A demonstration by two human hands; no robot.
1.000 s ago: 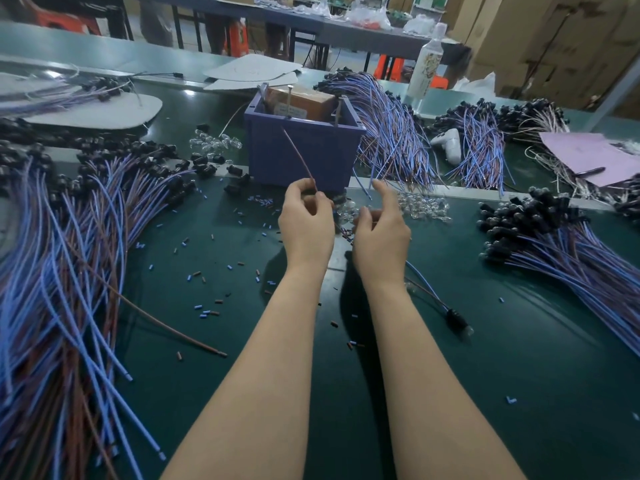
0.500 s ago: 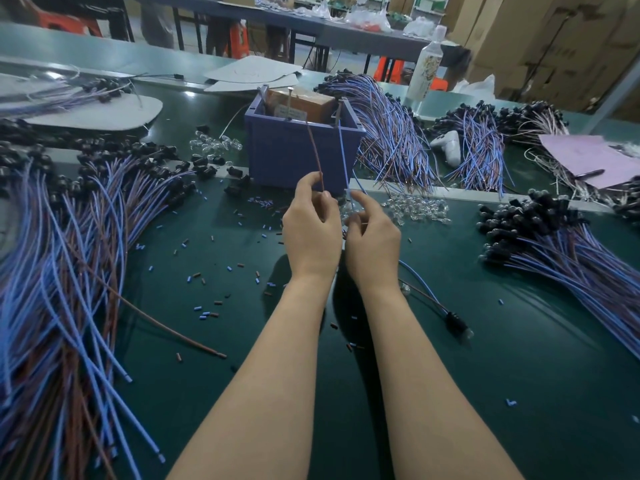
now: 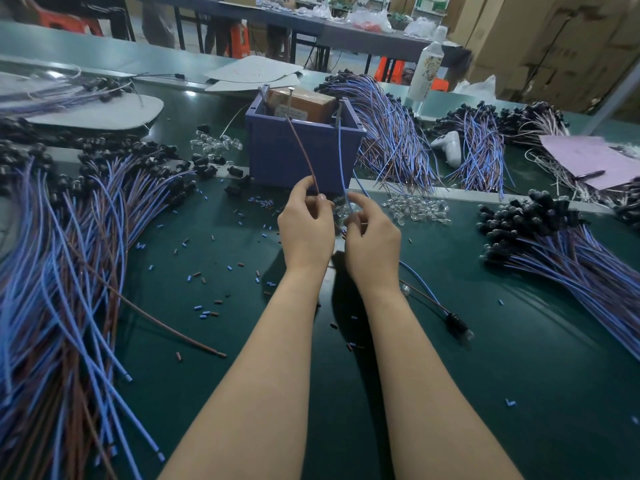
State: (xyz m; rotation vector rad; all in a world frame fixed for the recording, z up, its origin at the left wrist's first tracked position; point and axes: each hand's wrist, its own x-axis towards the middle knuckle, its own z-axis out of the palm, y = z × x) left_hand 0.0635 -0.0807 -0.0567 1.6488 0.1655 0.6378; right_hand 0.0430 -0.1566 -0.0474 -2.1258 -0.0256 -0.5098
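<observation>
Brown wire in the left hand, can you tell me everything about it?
The brown wire is thin and long, with a smooth coat that looks like plastic. The left hand pinches its lower part between thumb and fingertip. From there it rises, bending gently leftward, in front of the purple box. Its tip ends near the box's rim.

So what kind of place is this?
Probably a small factory's hand-assembly bench. Bundles of blue and brown wires cover the green worktable, clear little bulbs lie in a heap, and cardboard cartons are stacked behind. The left hand pinches a brown wire, the right hand a blue wire.
</observation>
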